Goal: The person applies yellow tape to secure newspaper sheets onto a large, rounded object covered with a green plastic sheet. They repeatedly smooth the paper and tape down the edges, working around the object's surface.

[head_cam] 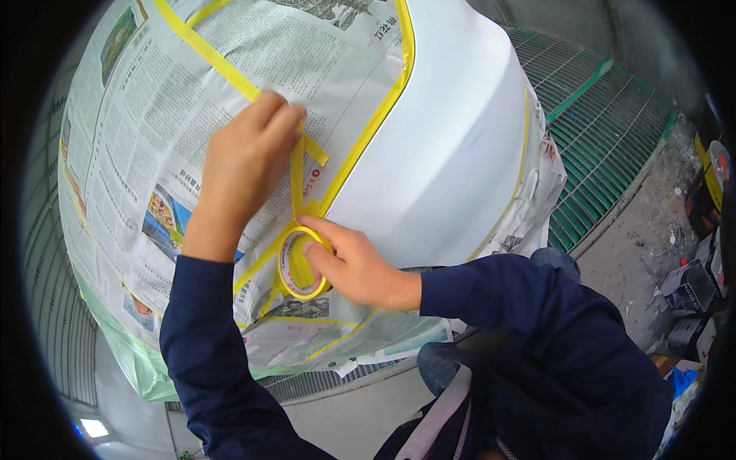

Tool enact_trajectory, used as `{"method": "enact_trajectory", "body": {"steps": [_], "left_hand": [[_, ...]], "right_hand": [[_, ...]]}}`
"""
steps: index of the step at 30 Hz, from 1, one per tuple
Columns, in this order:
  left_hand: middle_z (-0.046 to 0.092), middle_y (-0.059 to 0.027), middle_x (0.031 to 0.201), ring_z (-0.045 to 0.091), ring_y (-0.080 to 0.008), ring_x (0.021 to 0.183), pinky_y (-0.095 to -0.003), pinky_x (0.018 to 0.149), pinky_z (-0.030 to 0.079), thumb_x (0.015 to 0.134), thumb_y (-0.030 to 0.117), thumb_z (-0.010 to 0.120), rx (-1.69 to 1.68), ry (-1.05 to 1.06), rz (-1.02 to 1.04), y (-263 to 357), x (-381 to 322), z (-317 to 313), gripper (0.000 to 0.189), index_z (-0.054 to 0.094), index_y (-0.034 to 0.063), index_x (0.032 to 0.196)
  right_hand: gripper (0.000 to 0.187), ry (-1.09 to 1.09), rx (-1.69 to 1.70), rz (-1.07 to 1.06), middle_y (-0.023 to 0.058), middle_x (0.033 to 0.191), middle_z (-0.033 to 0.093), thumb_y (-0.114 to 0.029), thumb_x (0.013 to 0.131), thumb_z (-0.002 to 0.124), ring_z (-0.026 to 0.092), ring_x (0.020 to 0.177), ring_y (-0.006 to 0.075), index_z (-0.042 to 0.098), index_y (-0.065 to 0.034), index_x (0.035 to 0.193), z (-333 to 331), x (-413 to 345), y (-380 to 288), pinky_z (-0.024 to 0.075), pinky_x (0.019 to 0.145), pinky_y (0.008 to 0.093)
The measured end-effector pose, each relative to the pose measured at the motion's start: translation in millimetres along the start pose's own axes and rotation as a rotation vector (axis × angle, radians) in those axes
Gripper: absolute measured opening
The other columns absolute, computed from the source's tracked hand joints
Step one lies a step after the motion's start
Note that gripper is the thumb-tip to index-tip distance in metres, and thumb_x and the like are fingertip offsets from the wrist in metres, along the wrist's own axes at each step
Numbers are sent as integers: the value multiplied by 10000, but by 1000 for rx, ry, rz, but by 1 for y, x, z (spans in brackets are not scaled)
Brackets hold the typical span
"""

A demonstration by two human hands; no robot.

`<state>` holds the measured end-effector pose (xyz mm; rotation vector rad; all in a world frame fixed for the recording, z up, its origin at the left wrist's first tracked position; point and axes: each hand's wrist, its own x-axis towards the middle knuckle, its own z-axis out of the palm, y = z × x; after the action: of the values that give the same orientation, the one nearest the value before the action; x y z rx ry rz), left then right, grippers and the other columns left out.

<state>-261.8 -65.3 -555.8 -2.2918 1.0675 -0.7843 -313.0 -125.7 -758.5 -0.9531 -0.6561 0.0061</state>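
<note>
My right hand (356, 267) grips a roll of yellow masking tape (286, 276), its thumb at the roll's opening. A strip of tape (296, 178) runs up from the roll to my left hand (241, 158), whose fingers are pinched at the strip's upper end. Beneath both hands, newspaper sheets (322, 98) cover much of a large curved body, apparently a vehicle. A yellow tape line (379, 115) edges the paper along a bare, smooth white panel (443, 149). Just behind the left fingers, another tape strip (218, 60) crosses the paper diagonally.
Metal floor grating (598, 132) lies beyond the panel at right. Several cans and boxes (687, 290) stand along the right edge on a stained floor (638, 230). Pale green plastic sheeting (132, 356) hangs at the lower left. My knee (440, 365) is close below the papered edge.
</note>
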Motion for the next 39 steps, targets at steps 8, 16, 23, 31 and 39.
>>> {"method": "enact_trajectory", "body": {"steps": [8, 16, 23, 31, 39], "left_hand": [[557, -4, 1513, 422, -293, 1488, -530, 1243, 298, 652, 184, 887, 172, -148, 117, 16, -37, -10, 730, 634, 99, 1331], [451, 7, 1619, 333, -280, 1547, -568, 1269, 233, 624, 214, 906, 237, -224, 38, 26, -39, -10, 942, 545, 110, 1487], [471, -16, 1611, 371, -259, 1532, -558, 1265, 249, 789, 154, 774, 214, -239, 129, 29, -54, -1, 705, 568, 83, 1459], [477, -104, 1604, 414, -267, 1511, -494, 1254, 293, 934, 212, 637, 163, -165, 205, 34, -60, 26, 560, 560, 28, 1457], [398, -145, 1654, 321, -314, 1560, -546, 1278, 171, 919, 625, 581, 232, -98, 97, 19, -40, 42, 854, 483, 41, 1534]], "right_hand": [[487, 16, 161, 41, 63, 908, 638, -172, 1079, 525, 635, 689, 108, 446, 48, 1506, -2, 0, -6, 538, 657, 272], [371, -37, 90, 110, 50, 847, 642, -174, 1076, 529, 642, 651, 123, 538, 40, 1379, -2, 0, 21, 536, 624, 284], [389, -922, 160, 444, 64, 741, 682, -233, 998, 514, 633, 640, 163, 665, 6, 1265, 71, -82, 44, 510, 577, 330], [431, -1021, 129, 548, 45, 783, 687, -272, 1024, 517, 623, 656, 138, 613, 0, 1345, 29, -92, 51, 501, 602, 313], [396, -1011, 148, 453, 54, 748, 694, -279, 1004, 533, 640, 647, 143, 664, -6, 1258, 25, -76, 43, 517, 553, 309]]}}
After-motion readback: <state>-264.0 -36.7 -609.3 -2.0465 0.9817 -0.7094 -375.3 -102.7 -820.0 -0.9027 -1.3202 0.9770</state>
